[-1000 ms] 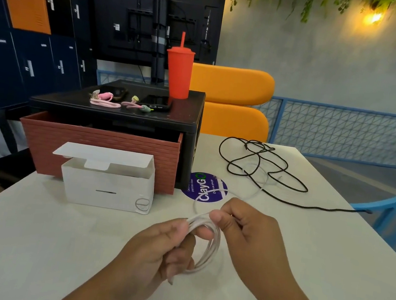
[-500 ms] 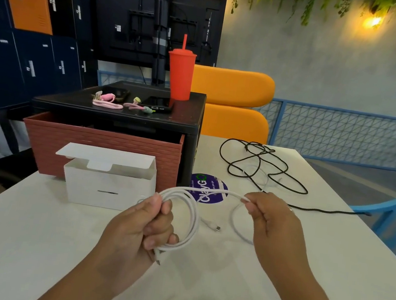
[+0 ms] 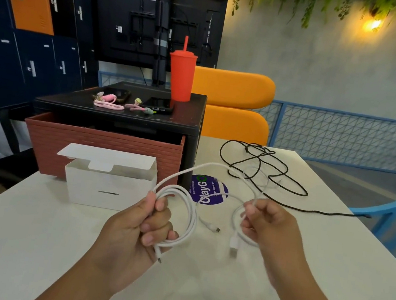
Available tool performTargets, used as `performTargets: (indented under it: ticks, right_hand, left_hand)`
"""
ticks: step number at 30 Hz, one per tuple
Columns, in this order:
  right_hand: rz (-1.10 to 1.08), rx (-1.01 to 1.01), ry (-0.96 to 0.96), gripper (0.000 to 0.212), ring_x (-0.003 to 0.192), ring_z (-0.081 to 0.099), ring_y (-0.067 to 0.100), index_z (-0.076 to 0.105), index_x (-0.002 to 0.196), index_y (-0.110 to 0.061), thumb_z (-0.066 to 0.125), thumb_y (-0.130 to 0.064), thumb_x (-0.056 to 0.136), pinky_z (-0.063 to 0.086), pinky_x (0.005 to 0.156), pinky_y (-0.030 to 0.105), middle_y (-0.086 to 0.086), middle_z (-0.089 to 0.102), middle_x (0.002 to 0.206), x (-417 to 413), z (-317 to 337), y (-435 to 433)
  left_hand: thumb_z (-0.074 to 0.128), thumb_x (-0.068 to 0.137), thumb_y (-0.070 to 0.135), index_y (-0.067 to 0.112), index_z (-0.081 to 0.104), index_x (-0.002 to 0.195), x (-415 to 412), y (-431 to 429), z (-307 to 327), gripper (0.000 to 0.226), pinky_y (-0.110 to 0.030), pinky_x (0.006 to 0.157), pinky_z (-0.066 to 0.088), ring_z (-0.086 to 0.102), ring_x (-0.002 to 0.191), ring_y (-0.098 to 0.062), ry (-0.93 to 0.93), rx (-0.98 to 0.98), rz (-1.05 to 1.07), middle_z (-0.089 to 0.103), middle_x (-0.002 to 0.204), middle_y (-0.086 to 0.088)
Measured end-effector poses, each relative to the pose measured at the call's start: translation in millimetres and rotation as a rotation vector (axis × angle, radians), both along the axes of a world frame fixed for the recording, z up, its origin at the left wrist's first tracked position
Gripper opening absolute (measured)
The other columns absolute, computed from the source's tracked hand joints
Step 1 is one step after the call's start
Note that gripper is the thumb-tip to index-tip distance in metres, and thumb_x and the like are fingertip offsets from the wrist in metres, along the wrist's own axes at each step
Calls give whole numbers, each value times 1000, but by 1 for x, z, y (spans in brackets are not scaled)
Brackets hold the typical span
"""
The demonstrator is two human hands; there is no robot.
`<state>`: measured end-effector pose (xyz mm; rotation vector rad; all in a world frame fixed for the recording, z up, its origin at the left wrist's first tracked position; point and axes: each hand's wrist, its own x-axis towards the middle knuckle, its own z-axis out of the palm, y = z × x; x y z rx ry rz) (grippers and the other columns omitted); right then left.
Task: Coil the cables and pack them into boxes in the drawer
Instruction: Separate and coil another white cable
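Note:
My left hand grips a coil of white cable above the white table; one plug end hangs below the fist. My right hand pinches the free run of the same cable, and a loop with a plug dangles from it. An arc of cable spans between the two hands. An open white box stands to the left, flap up. Behind it the red-brown drawer sticks out of a black cabinet. A loose black cable sprawls on the table's far right.
A red tumbler with a straw, pink cables and phones sit on the cabinet top. A purple round sticker is on the table. Another white plug end lies between my hands. A blue chair stands at the right.
My hands have moved apart and risen. The left keeps the coil; the right has slid out along the cable, and the free end now dangles from it.

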<state>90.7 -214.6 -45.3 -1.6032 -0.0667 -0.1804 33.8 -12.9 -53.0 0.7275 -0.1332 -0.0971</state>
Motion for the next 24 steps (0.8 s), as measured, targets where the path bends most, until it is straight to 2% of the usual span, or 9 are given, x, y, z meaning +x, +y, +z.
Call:
performTargets:
  ticks: [2, 9, 12, 14, 17, 21, 24]
  right_hand:
    - [94, 173, 76, 16, 47, 54, 2, 59, 73, -6, 55, -3, 89, 48, 51, 13, 1, 58, 56, -8, -1, 15]
    - [188, 453, 173, 21, 54, 62, 9, 52, 69, -6, 51, -2, 90, 52, 56, 15, 4, 62, 59, -19, -2, 30]
    - [208, 535, 207, 20, 55, 64, 10, 51, 71, -5, 51, -2, 90, 54, 57, 15, 5, 62, 58, -20, 1, 29]
    - [241, 554, 269, 18, 52, 61, 8, 52, 73, -5, 50, -4, 91, 53, 53, 15, 4, 62, 57, -20, 2, 29]
    - [314, 501, 336, 17, 51, 55, 10, 58, 83, -7, 45, -8, 94, 50, 53, 23, 3, 60, 60, -21, 0, 31]
    - [401, 534, 365, 26, 57, 52, 19, 65, 98, -12, 39, -11, 97, 46, 62, 33, 8, 56, 70, -23, -2, 34]
    - [464, 557, 386, 27, 56, 50, 22, 65, 101, -11, 40, -17, 96, 44, 66, 37, 12, 51, 68, -23, -4, 35]
  left_hand:
    - [92, 47, 27, 11, 60, 64, -1, -4, -2, 40, -27, 54, 52, 34, 33, -8, 28, -24, -35, 33, 45, 4]
    - [88, 53, 27, 9, 59, 63, -2, -14, -5, 35, -27, 54, 52, 34, 33, -8, 106, -19, -132, 31, 46, 3]
    - [62, 71, 31, 10, 59, 59, -3, -19, -3, 24, -26, 51, 51, 31, 32, -7, 153, 13, -93, 28, 46, 3]
    - [54, 76, 32, 10, 58, 59, -4, -21, -2, 28, -25, 50, 51, 30, 32, -7, 170, 24, -67, 27, 47, 3]
    - [53, 88, 38, 8, 55, 63, -7, -26, 0, 39, -25, 50, 50, 28, 32, -7, 186, 87, -6, 26, 48, 3]
    - [48, 78, 33, 6, 48, 70, -10, -35, -1, 28, -24, 51, 46, 26, 36, -8, 149, 250, 80, 25, 48, 2]
    - [49, 75, 37, 7, 46, 73, -9, -35, -3, 31, -23, 51, 33, 26, 39, -8, 136, 357, 113, 26, 50, 2]
